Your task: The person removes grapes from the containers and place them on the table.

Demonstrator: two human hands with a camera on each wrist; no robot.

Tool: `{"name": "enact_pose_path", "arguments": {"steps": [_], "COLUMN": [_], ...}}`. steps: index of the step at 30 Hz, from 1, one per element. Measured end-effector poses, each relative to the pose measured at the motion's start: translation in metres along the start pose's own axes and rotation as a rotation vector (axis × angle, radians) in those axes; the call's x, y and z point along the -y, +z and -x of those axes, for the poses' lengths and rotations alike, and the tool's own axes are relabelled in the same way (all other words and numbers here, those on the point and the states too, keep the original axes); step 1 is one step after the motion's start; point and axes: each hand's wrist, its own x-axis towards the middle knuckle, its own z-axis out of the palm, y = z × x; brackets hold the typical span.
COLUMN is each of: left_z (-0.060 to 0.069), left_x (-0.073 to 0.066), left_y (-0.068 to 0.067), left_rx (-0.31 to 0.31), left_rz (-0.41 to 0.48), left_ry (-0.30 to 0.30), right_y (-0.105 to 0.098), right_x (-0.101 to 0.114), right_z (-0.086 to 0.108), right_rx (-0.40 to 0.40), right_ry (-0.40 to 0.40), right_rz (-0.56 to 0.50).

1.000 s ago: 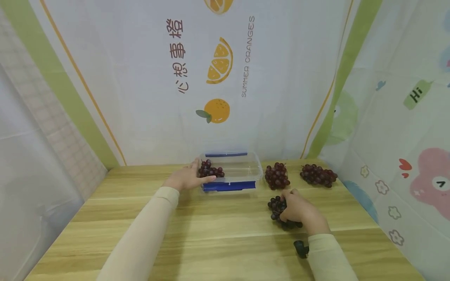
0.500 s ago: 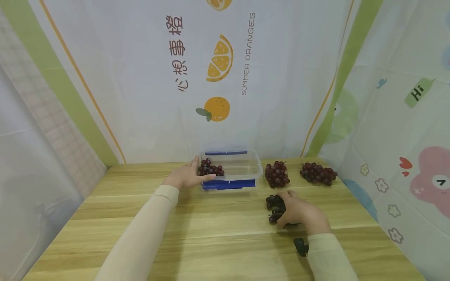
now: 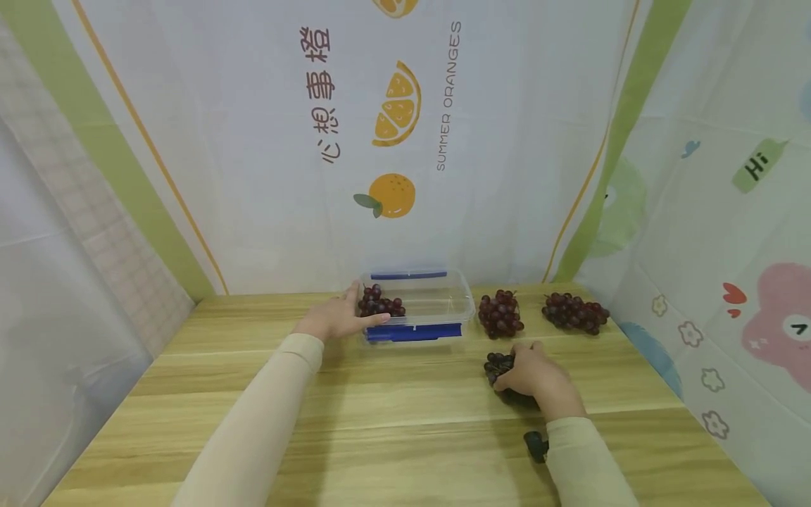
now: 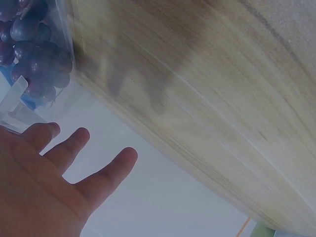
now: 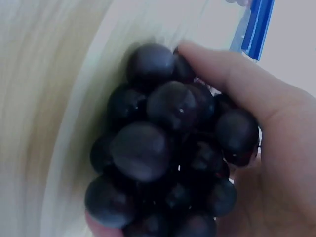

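Bunch of near-black grapes [image 3: 497,367], just one that dark, and the right hand [image 3: 535,373] is clamped on it, thumb and fingers curled round the berries. It's over the right half of the bench [image 3: 380,408], a fair bit in from the right edge; can't tell if it's touching the wood or slightly lifted.

Grape tally comes to four bunches: that dark one plus three reddish ones. One red bunch [image 3: 500,315] sits by the far edge, just right of the box, another [image 3: 575,313] is out near the far right corner, and the last red bunch [image 3: 381,304] is in the left end of the clear box [image 3: 437,303].

One box total, close to the far edge and a touch right of its middle, with two blue strips [image 3: 415,332] showing, one front, one back. Left hand [image 3: 332,318] is at its left end, fingers straight and spread apart, thumb lying across the front rim.

Also one small black gadget [image 3: 535,446] by the right sleeve [image 3: 589,461]. Behind the far edge hangs a white cloth [image 3: 266,176] with three orange prints, top one cut off.
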Motion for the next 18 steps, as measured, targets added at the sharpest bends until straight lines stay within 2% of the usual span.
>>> {"name": "enact_pose_path", "arguments": {"steps": [7,11,18], "left_z": [0.001,0.001,0.000], "left_x": [-0.001,-0.002,-0.001], "left_y": [0.000,-0.001,0.000], "left_rx": [0.009,0.015,0.014], "left_rz": [-0.001,0.006,0.002], "left_ry": [-0.003,-0.006,-0.010], "right_y": [0.003,0.001,-0.018], "right_x": [0.004,0.007,0.016], "right_z": [0.000,0.001,0.003], "right_rx": [-0.021,-0.004,0.049], "right_ry": [0.019,0.020,-0.039], "right_rz": [0.062,0.085,0.097]}}
